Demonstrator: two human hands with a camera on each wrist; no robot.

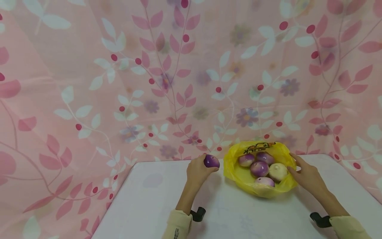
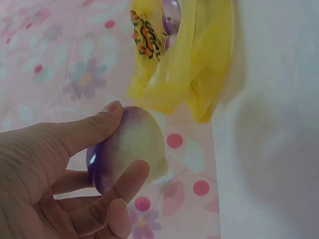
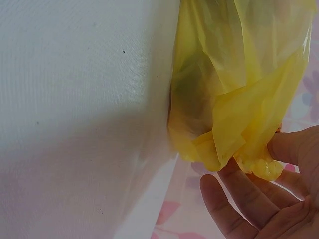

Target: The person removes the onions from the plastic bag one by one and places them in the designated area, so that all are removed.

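My left hand (image 1: pixel 197 171) grips a purple-and-white turnip (image 1: pixel 212 161) above the table, left of a yellow plastic bag (image 1: pixel 238 184). Seen from the left wrist, the thumb and fingers curl round the turnip (image 2: pixel 134 144), its pale side facing the camera. The bag's mouth is spread wide, showing several turnips (image 1: pixel 259 169) inside, mostly purple, one with its pale side up (image 1: pixel 278 172). At the bag's right rim, my right hand (image 1: pixel 308 174) pinches the plastic between thumb and fingers. Gathered yellow film (image 3: pixel 259 167) shows between them in the right wrist view.
A white table (image 1: pixel 149 199) carries the bag near its far edge. Behind and at the sides hangs a pink cloth (image 1: pixel 179 83) printed with leaves and flowers. Each wrist wears a black device (image 1: pixel 198 214).
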